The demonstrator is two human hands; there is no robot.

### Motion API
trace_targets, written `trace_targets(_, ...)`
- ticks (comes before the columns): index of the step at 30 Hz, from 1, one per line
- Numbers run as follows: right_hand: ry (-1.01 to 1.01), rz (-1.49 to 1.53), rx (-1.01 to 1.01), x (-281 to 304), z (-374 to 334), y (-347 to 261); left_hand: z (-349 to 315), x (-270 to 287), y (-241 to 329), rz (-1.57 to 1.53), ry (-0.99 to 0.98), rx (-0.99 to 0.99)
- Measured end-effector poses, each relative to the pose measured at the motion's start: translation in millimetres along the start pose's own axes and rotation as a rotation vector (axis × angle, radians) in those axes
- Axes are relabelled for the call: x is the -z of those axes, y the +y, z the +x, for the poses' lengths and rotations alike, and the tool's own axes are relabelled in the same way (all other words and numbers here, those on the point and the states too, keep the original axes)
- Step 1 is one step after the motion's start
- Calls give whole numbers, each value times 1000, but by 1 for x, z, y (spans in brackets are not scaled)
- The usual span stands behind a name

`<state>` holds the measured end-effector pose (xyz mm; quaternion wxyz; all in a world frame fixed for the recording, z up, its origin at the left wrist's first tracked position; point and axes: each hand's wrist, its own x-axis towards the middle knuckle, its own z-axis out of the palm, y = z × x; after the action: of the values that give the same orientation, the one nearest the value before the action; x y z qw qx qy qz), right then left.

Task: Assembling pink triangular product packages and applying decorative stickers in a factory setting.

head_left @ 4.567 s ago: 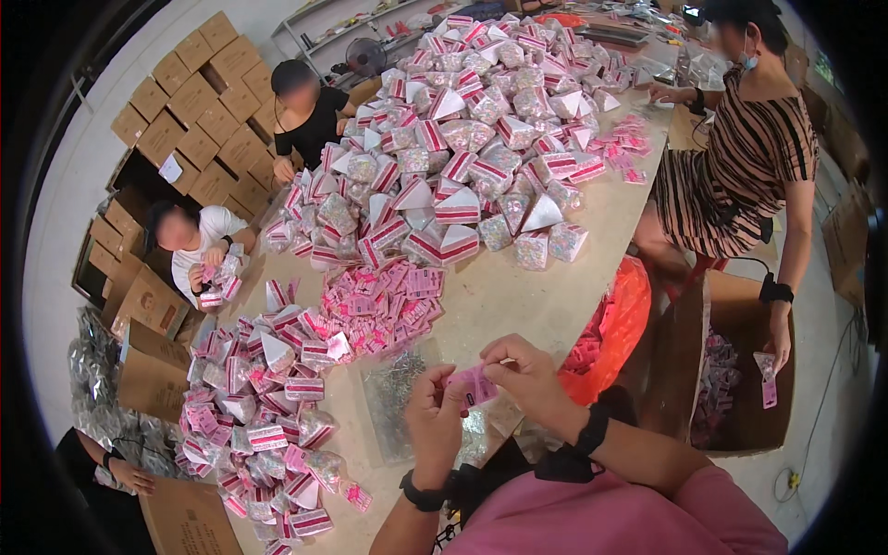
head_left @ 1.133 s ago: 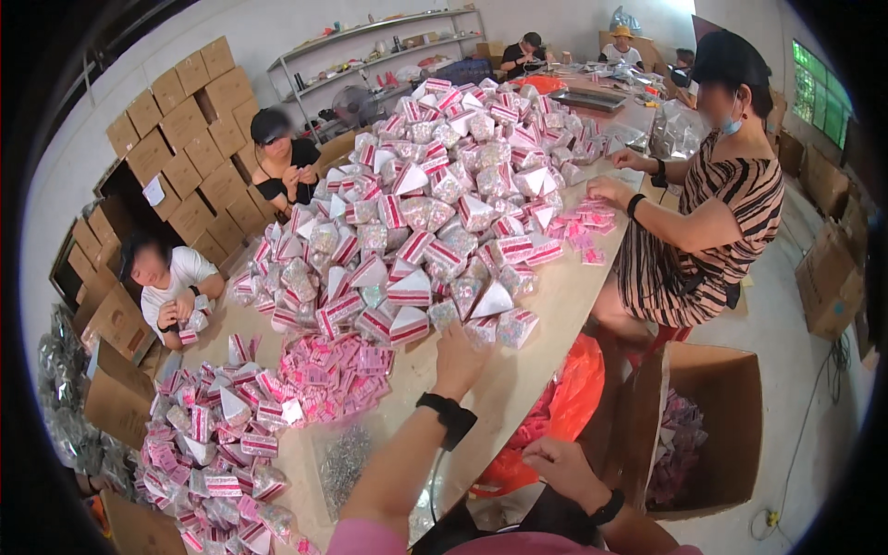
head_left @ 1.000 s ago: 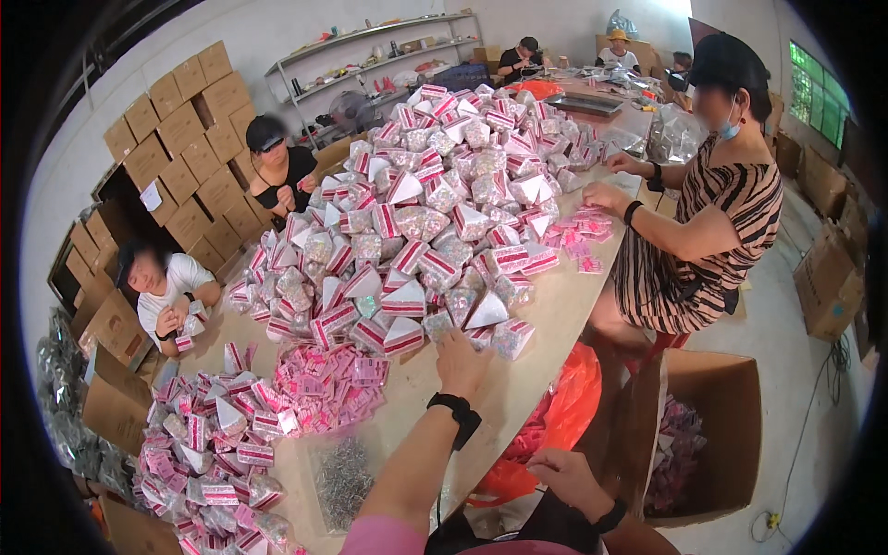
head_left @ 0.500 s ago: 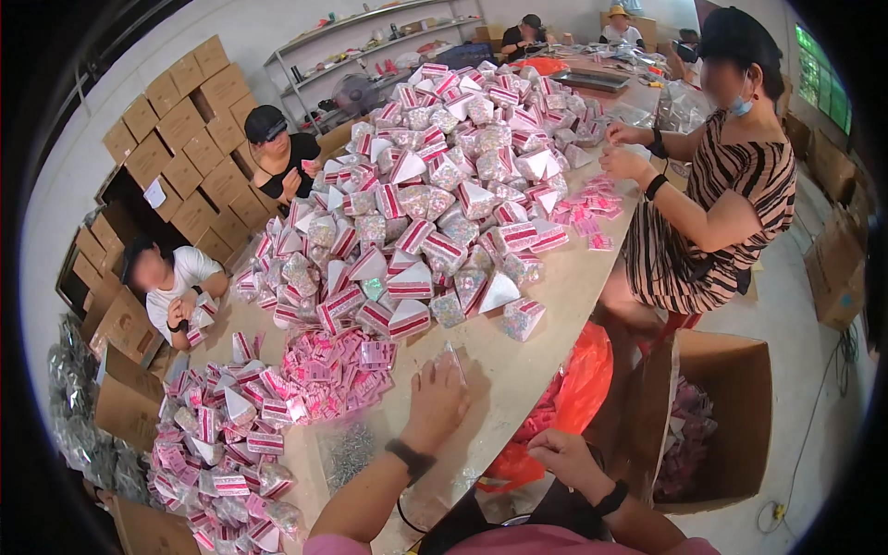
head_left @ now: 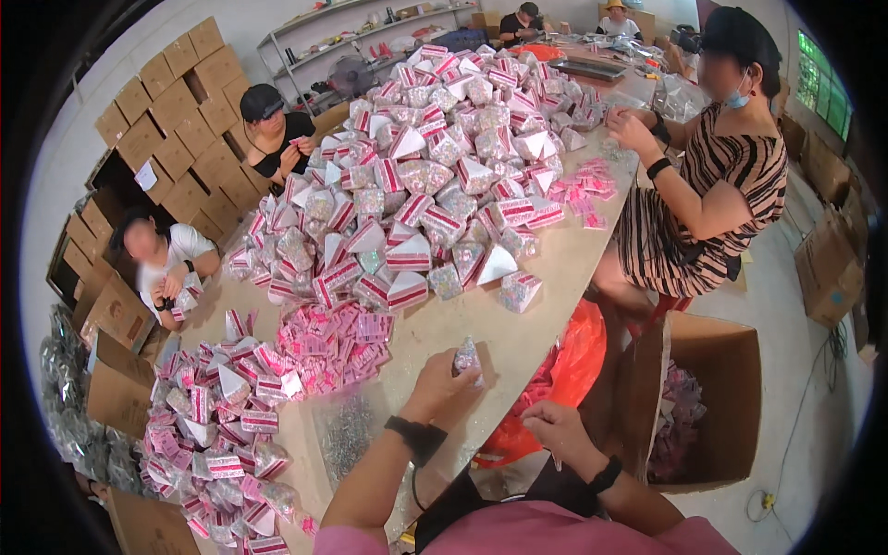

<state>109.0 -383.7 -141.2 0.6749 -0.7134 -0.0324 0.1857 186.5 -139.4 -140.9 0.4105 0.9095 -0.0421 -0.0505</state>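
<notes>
Bench bears a towering packet heap blocking its far side; open carton right, smaller packet pile near left, red bag right, pink cards left. Left hand grips one glittery packet over bare bench; right hand curled, contents unclear.

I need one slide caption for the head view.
Left hand holding a glittery, silvery packet over a beige table, near a heap of pink-striped white packets.

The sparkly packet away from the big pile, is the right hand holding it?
No, the left hand holds the sparkly packet, while the right hand is apart from it, near the red bag.
</notes>
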Motion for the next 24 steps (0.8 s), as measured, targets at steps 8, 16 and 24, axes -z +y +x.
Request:
trace_targets(8, -47, 228, -20, -19, 15, -5, -34, -10, -1, 34, 190, -13)
trace_targets(16, -163, 40, 218, -36, -7, -53, -92, -10, 18, -260, 312, 28)
trace_targets(24, -302, -176, 314, -58, -37, -111, -149, 14, 64, -552, 316, -57)
